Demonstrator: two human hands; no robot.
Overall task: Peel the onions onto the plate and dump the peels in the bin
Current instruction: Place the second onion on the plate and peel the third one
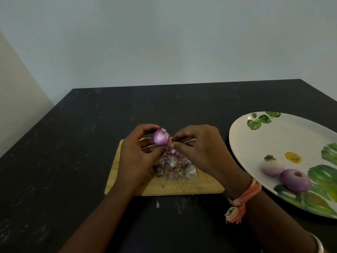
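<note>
My left hand [135, 152] holds a small purple onion [160, 137] above the wooden cutting board [116, 172]. My right hand [198, 148] pinches a strip of pink peel [169, 148] just below the onion. A heap of dry peels [175, 168] lies on the board under both hands. Two peeled onions [271, 166] [295, 180] rest on the white plate with green leaf print [255, 139] at the right. No bin is in view.
The board and plate sit on a dark tabletop [73, 152]. A few peel scraps [157, 204] lie on the table in front of the board. A pale wall stands behind the table's far edge. The plate runs past the frame's right edge.
</note>
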